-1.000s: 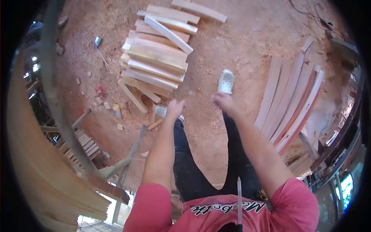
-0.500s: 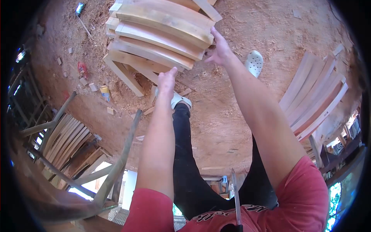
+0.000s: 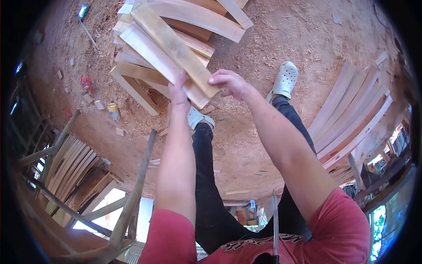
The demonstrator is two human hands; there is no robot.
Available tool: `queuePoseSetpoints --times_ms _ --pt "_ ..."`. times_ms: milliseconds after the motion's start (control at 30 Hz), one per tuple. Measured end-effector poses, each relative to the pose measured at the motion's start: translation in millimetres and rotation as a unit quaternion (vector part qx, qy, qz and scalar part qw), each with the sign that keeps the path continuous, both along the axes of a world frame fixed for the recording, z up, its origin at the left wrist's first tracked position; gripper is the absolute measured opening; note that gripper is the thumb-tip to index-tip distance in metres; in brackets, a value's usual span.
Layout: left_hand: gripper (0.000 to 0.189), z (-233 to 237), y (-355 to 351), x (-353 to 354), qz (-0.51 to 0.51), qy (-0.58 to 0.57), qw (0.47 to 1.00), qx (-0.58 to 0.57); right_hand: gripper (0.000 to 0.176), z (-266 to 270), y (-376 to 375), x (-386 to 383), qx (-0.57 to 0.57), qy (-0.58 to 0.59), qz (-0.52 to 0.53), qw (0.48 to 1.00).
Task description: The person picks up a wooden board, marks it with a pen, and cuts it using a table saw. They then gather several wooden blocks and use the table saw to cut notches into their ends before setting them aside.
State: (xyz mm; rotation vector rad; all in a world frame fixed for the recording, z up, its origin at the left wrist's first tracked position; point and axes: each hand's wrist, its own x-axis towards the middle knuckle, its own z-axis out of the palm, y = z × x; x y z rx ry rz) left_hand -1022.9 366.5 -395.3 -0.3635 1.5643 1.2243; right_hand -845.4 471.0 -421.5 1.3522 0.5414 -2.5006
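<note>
Two curved boards lie slanted over the wood stack at the top centre, their near ends between my hands. My left hand grips the near part of the lower, paler board, its thumb up along the wood. My right hand has its fingers and thumb at the end of the upper, yellowish board, pressed against its right edge. Beneath them are more curved pieces and a slanted pair of frame-like pieces.
Another fan of curved boards lies at the right. A third stack stands at lower left behind wooden poles. Shavings, offcuts, a yellow can and a red wrapper lie on the dirt floor.
Two boards from the stack have swung, their near ends coming down toward me. Both hands have moved with them; my right hand has moved lower and left. The right shoe now shows with its leg.
</note>
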Motion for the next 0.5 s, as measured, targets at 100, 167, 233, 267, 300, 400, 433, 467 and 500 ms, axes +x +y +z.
queuePoseSetpoints --times_ms 100,167,233,267,300,400,433,467,500 --pt "0.079 6.2 -20.3 -13.4 -0.001 -0.001 0.999 0.035 0.062 0.9 14.5 -27.5 0.008 0.029 0.016 0.999" --pt "0.078 15.6 -18.0 -20.3 -0.094 -0.011 0.995 0.026 0.061 12.2 14.1 -46.0 -0.025 -0.002 -0.081 0.996" --pt "0.077 28.0 -12.2 -8.7 -0.064 0.004 0.998 0.018 0.069 20.8 13.6 -56.8 -0.108 0.100 -0.133 0.980" --pt "0.077 41.4 -5.0 1.7 -0.031 0.015 0.999 0.011 0.070 30.3 9.9 -55.0 -0.091 0.094 -0.101 0.986" --pt "0.075 60.6 0.3 9.6 -0.004 0.006 1.000 0.001 0.072 42.3 7.6 -50.9 -0.069 0.088 -0.067 0.991" --pt "0.073 91.6 -7.7 28.2 -0.024 0.069 0.997 -0.040 0.078 79.7 4.2 -35.4 -0.074 0.136 -0.106 0.982" --pt "0.074 102.5 -8.8 36.5 -0.025 0.089 0.993 -0.067 0.082 86.8 3.9 -27.9 -0.078 0.148 -0.115 0.979" --pt "0.081 111.8 -6.6 45.1 -0.028 0.113 0.992 -0.041 0.081 95.5 4.9 -21.0 -0.075 0.144 -0.131 0.978" --pt "0.081 111.7 -4.9 48.1 -0.026 0.116 0.992 -0.036 0.081 97.2 10.6 -17.6 -0.070 0.147 -0.129 0.978"
